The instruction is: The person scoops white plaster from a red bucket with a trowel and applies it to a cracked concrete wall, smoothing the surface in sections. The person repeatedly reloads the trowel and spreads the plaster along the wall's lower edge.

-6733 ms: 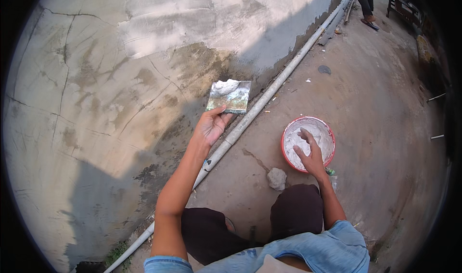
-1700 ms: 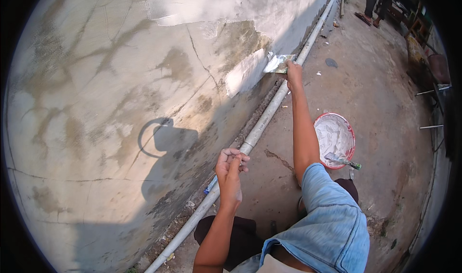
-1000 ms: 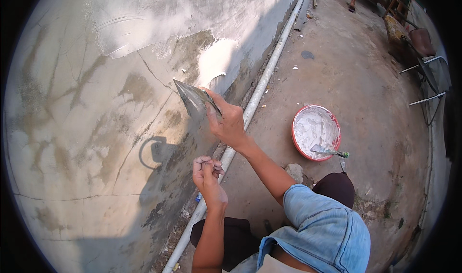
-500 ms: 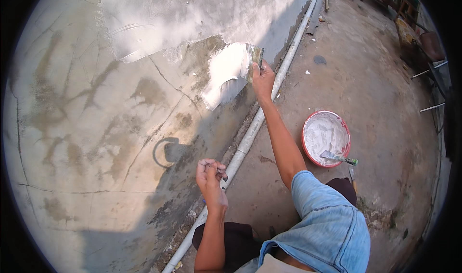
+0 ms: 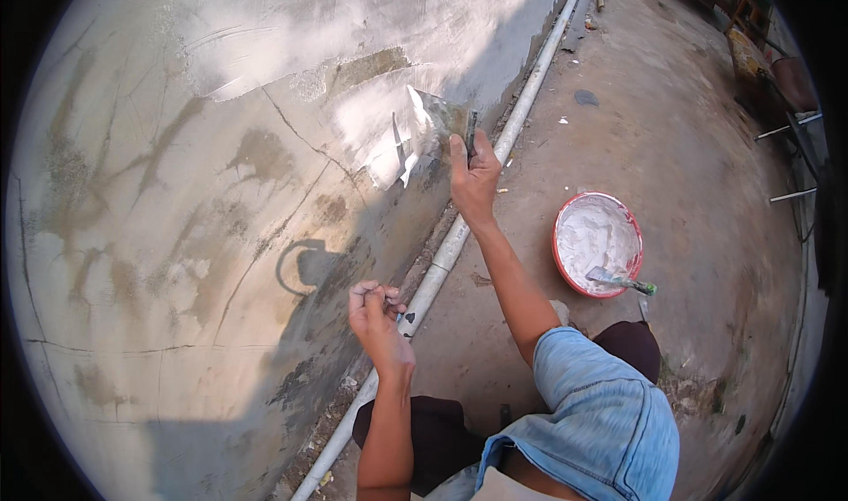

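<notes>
My right hand (image 5: 475, 183) is closed around the dark handle edge of a wide scraper (image 5: 446, 123). The scraper's blade lies against the cracked grey wall (image 5: 132, 298), with a thick ridge of white putty (image 5: 416, 121) along its edge. Behind that ridge, a freshly coated patch (image 5: 362, 117) is thinner and duller. Lower down, close to the wall's foot, my left hand (image 5: 378, 320) hangs with its fingers curled in. Nothing shows in it, and its fingertips look smeared with whitish and dark stains.
A white pipe (image 5: 450, 246) runs along the wall's base. On the ground to my right sits a red-rimmed bowl (image 5: 556, 252) of white putty, a small putty knife (image 5: 625, 280) resting across it. Furniture-like items and metal bars (image 5: 793, 195) stand at the far right.
The scraper has slid down and slightly left over the wall, thinning the bright putty patch and gathering a ridge at its edge. My left hand has shifted slightly up and left.
</notes>
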`<state>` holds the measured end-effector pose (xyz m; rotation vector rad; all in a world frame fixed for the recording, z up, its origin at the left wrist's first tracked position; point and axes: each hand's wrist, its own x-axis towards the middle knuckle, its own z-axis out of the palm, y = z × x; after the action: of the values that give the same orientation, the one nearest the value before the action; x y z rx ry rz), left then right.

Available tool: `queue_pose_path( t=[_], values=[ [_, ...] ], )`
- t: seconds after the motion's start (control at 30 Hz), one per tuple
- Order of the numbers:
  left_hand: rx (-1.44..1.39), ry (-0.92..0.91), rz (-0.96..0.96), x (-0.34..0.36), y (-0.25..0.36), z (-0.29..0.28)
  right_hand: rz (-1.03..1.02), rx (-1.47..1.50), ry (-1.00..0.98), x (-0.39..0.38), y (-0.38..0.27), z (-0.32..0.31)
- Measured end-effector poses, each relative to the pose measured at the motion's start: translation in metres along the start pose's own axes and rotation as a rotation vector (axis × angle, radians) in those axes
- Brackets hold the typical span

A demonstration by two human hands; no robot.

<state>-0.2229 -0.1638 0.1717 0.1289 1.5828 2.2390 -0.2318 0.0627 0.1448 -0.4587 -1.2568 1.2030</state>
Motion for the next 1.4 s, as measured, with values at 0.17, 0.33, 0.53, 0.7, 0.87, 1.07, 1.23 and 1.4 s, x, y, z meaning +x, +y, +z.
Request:
queue_pose_path(
  t=[0.17,0.33,0.53,0.7,0.87,1.07,1.23,1.4],
  values=[
    [-0.008,-0.030,-0.034,-0.008,0.012,0.002,0.524,0.323,0.346,0.066,0.153,-0.068],
    [-0.031,-0.053,-0.014,-0.009,0.018,-0.012,0.671,0.517,0.514,0.043,0.184,-0.043],
    [-0.030,-0.064,-0.043,-0.013,0.021,-0.016,0.695,0.555,0.436,0.041,0.154,-0.047],
    [-0.063,-0.073,-0.085,-0.008,0.019,-0.016,0.422,0.546,0.294,0.060,0.046,-0.008],
    [-0.038,-0.144,-0.097,-0.012,0.024,-0.016,0.042,0.071,0.264,0.059,0.037,0.008],
    [-0.055,-0.187,-0.099,-0.021,0.032,-0.010,0.227,-0.094,0.207,0.034,0.143,-0.032],
    [-0.037,-0.150,-0.078,-0.016,0.030,-0.018,0.158,-0.168,0.085,-0.021,0.072,0.014],
    [-0.052,-0.183,-0.093,-0.014,0.019,-0.009,0.149,-0.069,-0.073,-0.074,-0.019,0.043]
  ],
)
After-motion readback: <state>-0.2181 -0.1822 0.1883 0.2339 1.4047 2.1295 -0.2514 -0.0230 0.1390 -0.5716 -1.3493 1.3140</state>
